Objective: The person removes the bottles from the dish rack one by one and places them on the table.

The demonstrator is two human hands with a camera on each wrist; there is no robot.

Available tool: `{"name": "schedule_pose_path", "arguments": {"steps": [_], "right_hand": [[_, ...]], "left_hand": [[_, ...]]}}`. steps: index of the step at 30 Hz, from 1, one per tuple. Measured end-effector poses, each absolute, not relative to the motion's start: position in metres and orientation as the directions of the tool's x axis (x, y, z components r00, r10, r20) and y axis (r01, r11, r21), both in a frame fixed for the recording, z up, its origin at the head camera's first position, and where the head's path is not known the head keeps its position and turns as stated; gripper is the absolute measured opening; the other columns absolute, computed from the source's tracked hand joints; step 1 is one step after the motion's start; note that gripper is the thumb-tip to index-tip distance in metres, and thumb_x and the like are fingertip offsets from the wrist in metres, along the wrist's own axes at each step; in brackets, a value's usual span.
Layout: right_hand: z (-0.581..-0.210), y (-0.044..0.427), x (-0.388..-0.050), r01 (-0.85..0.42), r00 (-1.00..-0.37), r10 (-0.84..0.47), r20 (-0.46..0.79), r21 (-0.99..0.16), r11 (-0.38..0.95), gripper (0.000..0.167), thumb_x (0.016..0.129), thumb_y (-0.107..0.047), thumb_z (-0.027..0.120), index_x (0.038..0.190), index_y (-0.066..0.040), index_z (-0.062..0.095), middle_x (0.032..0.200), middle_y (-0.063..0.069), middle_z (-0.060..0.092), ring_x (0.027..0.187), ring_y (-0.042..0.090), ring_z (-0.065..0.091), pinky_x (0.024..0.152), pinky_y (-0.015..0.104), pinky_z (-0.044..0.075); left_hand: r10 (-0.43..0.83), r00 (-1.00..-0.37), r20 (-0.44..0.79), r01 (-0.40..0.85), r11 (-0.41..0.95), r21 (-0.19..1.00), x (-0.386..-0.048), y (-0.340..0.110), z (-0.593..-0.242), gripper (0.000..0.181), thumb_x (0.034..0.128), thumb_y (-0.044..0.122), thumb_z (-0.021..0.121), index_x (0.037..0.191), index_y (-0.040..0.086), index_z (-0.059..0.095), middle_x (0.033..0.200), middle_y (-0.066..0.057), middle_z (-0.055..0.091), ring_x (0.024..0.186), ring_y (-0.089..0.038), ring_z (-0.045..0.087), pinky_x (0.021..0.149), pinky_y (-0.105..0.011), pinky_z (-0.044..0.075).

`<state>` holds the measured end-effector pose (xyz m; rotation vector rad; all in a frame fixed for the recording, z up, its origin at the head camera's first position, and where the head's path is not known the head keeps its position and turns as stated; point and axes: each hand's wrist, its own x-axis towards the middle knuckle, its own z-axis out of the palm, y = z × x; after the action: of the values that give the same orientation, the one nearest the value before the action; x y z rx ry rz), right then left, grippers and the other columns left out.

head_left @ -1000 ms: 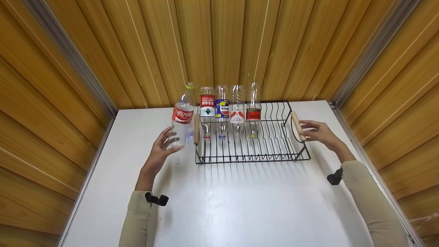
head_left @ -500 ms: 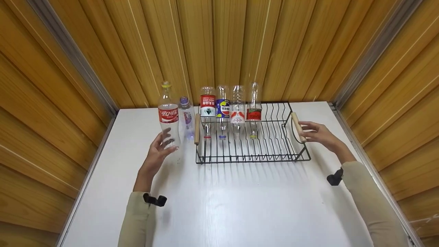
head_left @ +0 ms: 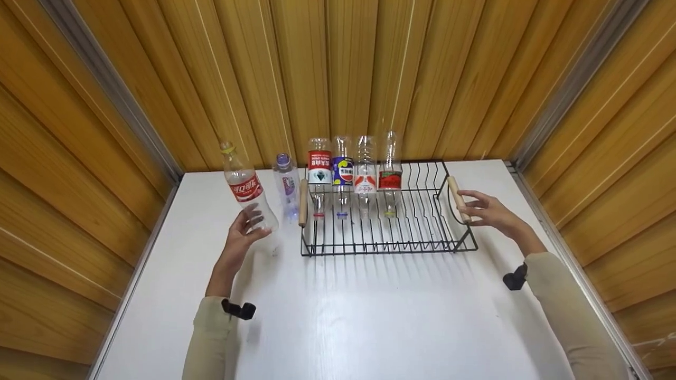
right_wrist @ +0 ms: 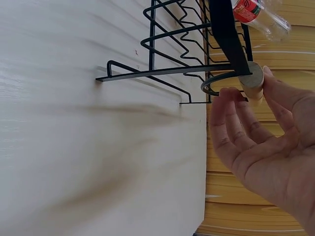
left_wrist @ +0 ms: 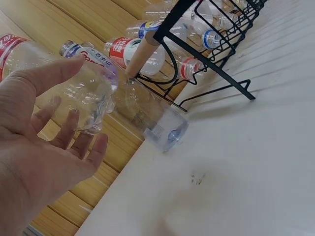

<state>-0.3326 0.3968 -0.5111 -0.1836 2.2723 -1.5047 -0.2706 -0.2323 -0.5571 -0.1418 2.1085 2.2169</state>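
A clear plastic cola bottle (head_left: 246,188) with a red label and yellow cap leans to the left. My left hand (head_left: 240,245) grips it near the base, thumb on one side and fingers on the other; the left wrist view shows the bottle's lower end (left_wrist: 81,105) inside that grip. Close by on its right stands a purple-tinted bottle (head_left: 287,187), uncapped and upright. My right hand (head_left: 491,212) holds the wooden handle (head_left: 459,200) at the right end of a black wire rack (head_left: 391,254), thumb and fingers on either side of it.
Several clear bottles stand upside down in the rack's left part, among them a red-and-white labelled one (head_left: 319,168) and a blue-labelled one (head_left: 343,171). A second wooden handle (head_left: 303,203) is at the rack's left end. Wood-patterned walls (head_left: 348,63) enclose the white table (head_left: 369,327).
My left hand has carried the cola bottle left, away from the rack, and its top has swung from right to left. The purple-tinted bottle has come into clear view. My right hand stays at the handle.
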Motion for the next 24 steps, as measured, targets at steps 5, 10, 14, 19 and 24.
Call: {"name": "schedule_pose_path", "arguments": {"steps": [5,10,14,19,24], "right_hand": [[-0.512,0.397,-0.33,0.122,-0.907,-0.319,-0.274,-0.897,0.425,0.068,0.104,-0.025,0.06,0.161,-0.008,0.027,0.142,0.021,0.05,0.104,-0.001,0.064,0.099,0.043,0.057],[-0.512,0.395,-0.328,0.11,-0.904,-0.332,-0.271,-0.895,0.433,0.068,0.105,-0.025,0.059,0.162,-0.009,0.025,0.145,0.026,0.05,0.106,-0.001,0.064,0.107,0.061,0.048],[-0.512,0.393,-0.328,0.121,-0.902,-0.327,-0.282,-0.893,0.434,0.069,0.105,-0.025,0.059,0.162,-0.01,0.024,0.144,0.026,0.052,0.105,-0.001,0.064,0.109,0.064,0.045],[-0.513,0.393,-0.327,0.133,-0.904,-0.316,-0.289,-0.892,0.433,0.069,0.105,-0.024,0.059,0.162,-0.011,0.024,0.14,0.02,0.058,0.103,0.0,0.065,0.109,0.065,0.044],[-0.512,0.394,-0.325,0.137,-0.899,-0.325,-0.293,-0.893,0.429,0.069,0.106,-0.024,0.057,0.163,-0.011,0.021,0.139,0.018,0.06,0.105,0.003,0.065,0.11,0.066,0.043]], "left_hand": [[-0.079,-0.987,-0.143,-0.15,0.092,0.984,-0.278,-0.231,-0.572,0.08,0.0859,0.005,0.078,0.155,0.01,0.038,0.154,-0.018,0.043,0.146,-0.035,0.036,0.122,-0.049,0.03],[-0.162,-0.973,-0.166,-0.196,0.192,0.962,-0.282,-0.233,-0.593,0.08,0.0815,0.002,0.079,0.151,0.005,0.04,0.151,-0.021,0.046,0.142,-0.036,0.041,0.121,-0.052,0.034],[-0.182,-0.968,-0.172,-0.212,0.232,0.949,-0.283,-0.235,-0.606,0.085,0.0809,-0.001,0.079,0.155,0.008,0.037,0.152,-0.023,0.045,0.14,-0.039,0.043,0.118,-0.054,0.038],[-0.159,-0.972,-0.171,-0.206,0.245,0.947,-0.288,-0.233,-0.612,0.087,0.0821,-0.003,0.079,0.156,0.013,0.036,0.157,-0.02,0.042,0.142,-0.041,0.043,0.117,-0.055,0.039],[-0.181,-0.97,-0.163,-0.207,0.256,0.944,-0.296,-0.23,-0.616,0.087,0.0792,-0.007,0.078,0.154,0.011,0.04,0.155,-0.021,0.044,0.141,-0.042,0.043,0.118,-0.055,0.038]]}}
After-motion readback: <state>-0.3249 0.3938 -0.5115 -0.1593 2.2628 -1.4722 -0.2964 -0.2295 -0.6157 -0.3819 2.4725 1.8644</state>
